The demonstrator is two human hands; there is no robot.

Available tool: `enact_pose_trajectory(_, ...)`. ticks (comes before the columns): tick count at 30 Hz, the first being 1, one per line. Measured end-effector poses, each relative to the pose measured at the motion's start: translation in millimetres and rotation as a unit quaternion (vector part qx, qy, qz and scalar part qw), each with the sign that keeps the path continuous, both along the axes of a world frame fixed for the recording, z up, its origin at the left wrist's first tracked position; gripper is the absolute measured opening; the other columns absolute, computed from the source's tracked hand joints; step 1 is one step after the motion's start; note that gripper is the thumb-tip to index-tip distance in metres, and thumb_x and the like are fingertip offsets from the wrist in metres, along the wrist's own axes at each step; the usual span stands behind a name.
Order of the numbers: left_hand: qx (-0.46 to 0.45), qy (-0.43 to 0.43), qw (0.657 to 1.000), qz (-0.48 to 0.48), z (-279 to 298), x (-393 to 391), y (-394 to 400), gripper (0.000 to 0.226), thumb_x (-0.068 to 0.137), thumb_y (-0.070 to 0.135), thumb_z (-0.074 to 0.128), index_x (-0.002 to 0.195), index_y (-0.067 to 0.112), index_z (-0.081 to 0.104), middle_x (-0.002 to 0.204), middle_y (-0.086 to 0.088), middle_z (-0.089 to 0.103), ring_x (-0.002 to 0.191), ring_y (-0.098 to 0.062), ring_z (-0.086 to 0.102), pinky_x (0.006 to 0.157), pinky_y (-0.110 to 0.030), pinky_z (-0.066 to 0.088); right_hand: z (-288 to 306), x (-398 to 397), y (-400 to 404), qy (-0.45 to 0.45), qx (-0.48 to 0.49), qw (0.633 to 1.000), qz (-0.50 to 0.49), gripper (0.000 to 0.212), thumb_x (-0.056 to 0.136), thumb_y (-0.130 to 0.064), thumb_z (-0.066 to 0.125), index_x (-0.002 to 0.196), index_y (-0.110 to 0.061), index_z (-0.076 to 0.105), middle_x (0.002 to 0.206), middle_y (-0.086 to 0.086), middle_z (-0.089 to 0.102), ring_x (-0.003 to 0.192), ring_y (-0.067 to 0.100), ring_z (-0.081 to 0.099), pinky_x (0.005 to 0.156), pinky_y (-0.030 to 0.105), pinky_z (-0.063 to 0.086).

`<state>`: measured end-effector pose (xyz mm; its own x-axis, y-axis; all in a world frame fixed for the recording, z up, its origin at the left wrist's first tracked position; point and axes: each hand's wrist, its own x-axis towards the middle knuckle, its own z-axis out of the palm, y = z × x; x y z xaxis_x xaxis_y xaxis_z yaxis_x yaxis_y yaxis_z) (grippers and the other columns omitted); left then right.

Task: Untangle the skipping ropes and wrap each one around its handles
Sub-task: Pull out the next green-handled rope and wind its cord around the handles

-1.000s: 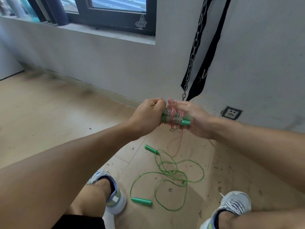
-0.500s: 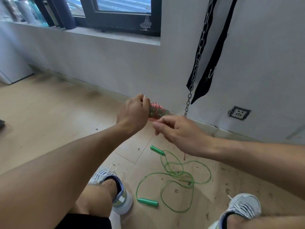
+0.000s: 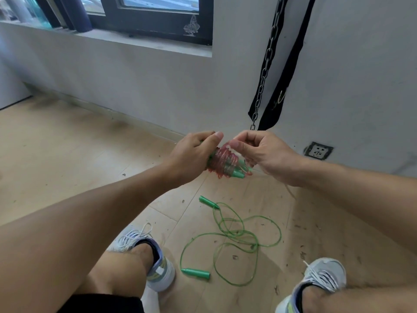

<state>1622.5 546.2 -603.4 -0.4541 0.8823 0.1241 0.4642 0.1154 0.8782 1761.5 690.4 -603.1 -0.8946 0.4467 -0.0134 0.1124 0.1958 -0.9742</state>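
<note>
My left hand grips 1 end of the 2 green handles, fingers curled round them at chest height above the floor. The red rope is coiled in tight turns around those handles, just right of my left thumb. My right hand meets the bundle from the other side, its thumb and forefinger pressed together at the top of the coil, pinching what looks like the rope's loose end; the other fingers curl loosely behind the handle tips. Below, between my 2 grey shoes, the green rope lies in loose, overlapping loops on the floor, 1 handle pointing toward the wall and the other lying near my left foot. Behind my hands, a chain and a black strap hang against the wall, with a socket to their right.
</note>
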Motion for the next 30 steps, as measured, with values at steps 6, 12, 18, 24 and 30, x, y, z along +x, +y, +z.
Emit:
enact_pose_trajectory(6,0.043,-0.169,0.982,0.076,-2.3,2.3,-0.3,0.041,0.106,0.041,0.041,0.095,0.005,0.059,0.073,-0.008,0.054,0.055,-0.013,0.050,0.046,-0.023,0.043,-13.9,-5.4,-1.7,-0.060,-0.130,0.989,-0.023,0.018,0.096,-0.021,0.062,0.082,-0.021,0.073,0.066,0.003,0.053,0.055,0.013,0.043,0.057,0.028,0.039)
enact_pose_trajectory(12,0.018,-0.178,0.964,0.195,-13.8,2.3,5.2,0.045,0.104,0.050,0.038,0.099,0.012,0.061,0.072,-0.011,0.060,0.059,-0.017,0.054,0.056,-0.035,0.042,-16.2,-11.1,-18.8,-0.058,-0.046,0.997,-0.033,0.018,0.102,-0.023,0.060,0.105,-0.019,0.077,0.074,0.001,0.065,0.053,0.012,0.050,0.052,0.026,0.046)
enact_pose_trajectory(18,0.011,-0.191,0.960,0.203,-13.6,2.4,5.3,0.045,0.103,0.053,0.038,0.102,0.012,0.057,0.075,-0.010,0.063,0.064,-0.017,0.057,0.060,-0.036,0.046,-12.1,-9.3,-15.6,-0.039,-0.056,0.996,-0.052,0.022,0.095,-0.017,0.069,0.116,-0.012,0.074,0.084,0.000,0.072,0.059,0.009,0.055,0.063,0.027,0.051)
enact_pose_trajectory(24,-0.028,-0.231,0.964,0.124,-11.1,7.2,1.8,0.043,0.105,0.046,0.038,0.120,0.008,0.050,0.090,-0.017,0.070,0.073,-0.024,0.067,0.072,-0.040,0.057,-13.9,-3.8,-6.7,-0.015,-0.042,0.998,-0.054,0.022,0.091,-0.024,0.073,0.108,-0.011,0.076,0.060,-0.009,0.056,0.053,0.007,0.046,0.055,0.024,0.042)
enact_pose_trajectory(30,-0.055,-0.210,0.973,0.073,-9.2,16.6,-2.9,0.039,0.097,0.055,0.050,0.120,0.025,0.060,0.105,-0.008,0.070,0.088,-0.020,0.070,0.077,-0.036,0.057,-13.1,2.4,-11.4,-0.025,0.085,0.996,0.003,0.022,0.090,-0.024,0.075,0.112,-0.025,0.078,0.073,0.008,0.064,0.063,0.012,0.049,0.059,0.025,0.046)
